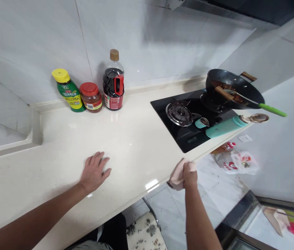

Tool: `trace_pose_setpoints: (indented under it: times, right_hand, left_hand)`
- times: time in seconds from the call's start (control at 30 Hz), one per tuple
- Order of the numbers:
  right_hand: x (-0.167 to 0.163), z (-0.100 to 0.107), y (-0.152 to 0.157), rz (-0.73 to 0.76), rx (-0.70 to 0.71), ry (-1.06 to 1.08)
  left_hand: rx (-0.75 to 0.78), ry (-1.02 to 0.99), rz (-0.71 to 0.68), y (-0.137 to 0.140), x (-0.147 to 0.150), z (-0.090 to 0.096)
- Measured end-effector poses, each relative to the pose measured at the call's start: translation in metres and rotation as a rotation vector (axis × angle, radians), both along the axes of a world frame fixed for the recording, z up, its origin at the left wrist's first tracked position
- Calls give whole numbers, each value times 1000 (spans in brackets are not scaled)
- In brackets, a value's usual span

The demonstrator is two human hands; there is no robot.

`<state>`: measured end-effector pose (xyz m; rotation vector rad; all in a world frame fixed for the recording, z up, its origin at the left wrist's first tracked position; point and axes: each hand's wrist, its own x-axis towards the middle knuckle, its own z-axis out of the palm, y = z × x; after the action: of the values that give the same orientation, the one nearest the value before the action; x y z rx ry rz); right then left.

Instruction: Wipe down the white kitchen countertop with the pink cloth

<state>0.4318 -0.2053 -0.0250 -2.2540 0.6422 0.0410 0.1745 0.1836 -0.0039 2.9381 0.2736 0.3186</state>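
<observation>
The person's left hand (94, 170) lies flat on the cream countertop (126, 139), palm down and fingers spread, holding nothing. The right hand (190, 173) is closed around a cloth (177, 175), pressed to the front edge of the countertop just in front of the stove (188, 121). The cloth is pale pink and bunched into a soft wad; most of it shows to the left of the fist and a small fold sticks out above the knuckles, while the rest is hidden inside the grip.

At the back of the countertop, against the white tiled wall, three containers stand upright side by side: a green bottle with a yellow cap (68, 91), a jar with a red lid (91, 97) and a tall dark sauce bottle (113, 81) with a tan cap and a red label. On the black glass stove a bare burner (179, 114) sits at the left and a dark wok (234, 88) with wooden handles rests on the far burner. A spatula with a green handle (271, 110) lies across its rim. A teal flask (225, 125) lies on its side along the stove's front edge, with its teal cup (202, 122) just beside it. On the floor below, near the wall, lies a plastic bag (236, 161).
</observation>
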Motion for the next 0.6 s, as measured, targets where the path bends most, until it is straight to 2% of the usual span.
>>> trace_pose_setpoints:
  times: [0.1,0.17,0.27,0.47,0.53,0.6]
  right_hand:
    - [16,4,-5,-75,18,44]
    - [1,4,4,-82,51,39]
    - [-58,3,33,-38,124,27]
    - [-212,-6,106,72,266,-14]
    - [-240,-8,120,110,329,-33]
    - [-251,-11,125,153,400,-62]
  left_hand:
    - [4,-6,0,0,0,0]
    - [1,-12,-3,0,-1,0]
    - [-7,-16,-4,-1,-1,1]
    - [-23,-19,-1,1,-1,1]
    - [-24,-28,-4,4,-2,0]
    - [-21,-49,-3,3,-3,-1]
